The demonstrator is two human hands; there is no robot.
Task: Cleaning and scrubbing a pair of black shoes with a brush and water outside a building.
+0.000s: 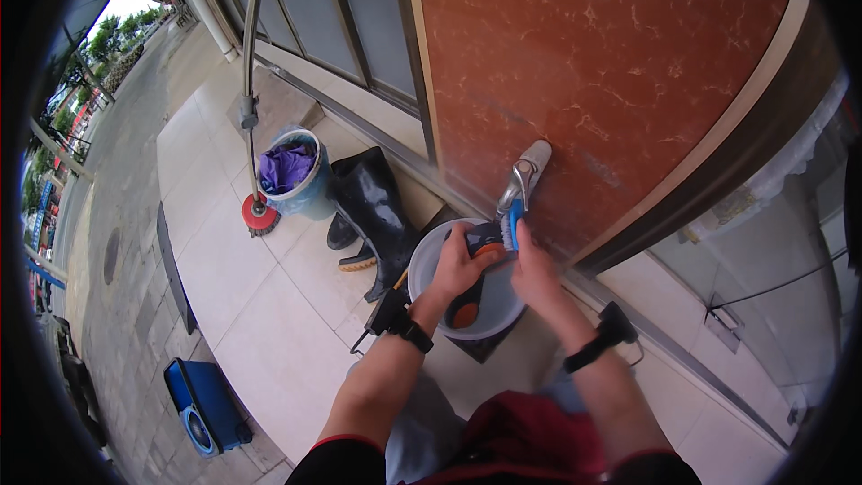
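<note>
My left hand [459, 268] grips a dark insole or shoe sole [486, 236] with an orange patch, held over a pale round bucket [421, 263]. Another dark-and-orange part [465, 314] shows below that hand, inside the rim; whether it belongs to the same piece I cannot tell. In my right hand [537, 275] is a blue scrub brush [516, 225], its white bristles turned left against the held piece's edge. Just beyond the brush, a metal tap [523, 175] juts from the reddish marbled wall [579, 67].
Black rubber boots [377, 215] stand left of the bucket. Beyond them are a lined bin [320, 178] with purple cloth or plastic inside and a long-handled red round brush [259, 215]. A blue wheeled container [209, 407] sits on the pavement at lower left. A glass door [788, 263] is at right.
</note>
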